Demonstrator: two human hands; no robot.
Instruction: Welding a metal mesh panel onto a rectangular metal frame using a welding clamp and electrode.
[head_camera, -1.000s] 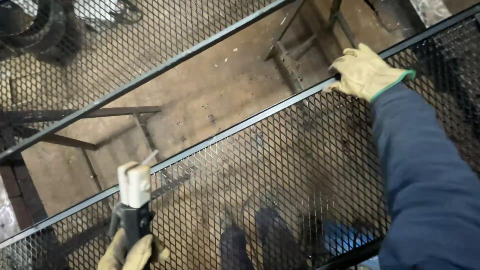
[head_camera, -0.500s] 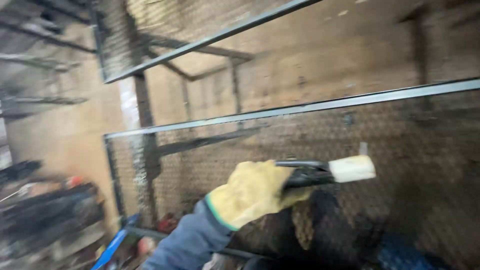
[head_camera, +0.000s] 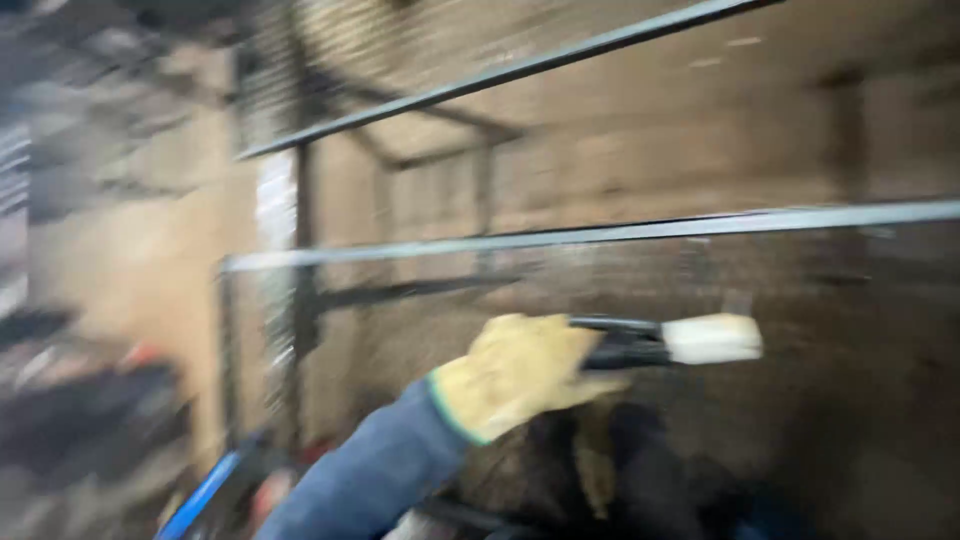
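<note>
At far left lay blurred clutter. 1 gloved left hand, its grip closed around 1 black-handled tool with a pale tip, held it over the mesh panel below 2 steel bars. No finished work showed. The right hand was out of view.

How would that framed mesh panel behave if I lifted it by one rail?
The mesh panel would probably stay fairly stiff along its metal rail, though the thin mesh may flex. It spans most of the view, so likely heavy and awkward. The gloved hand should help grip.
</note>
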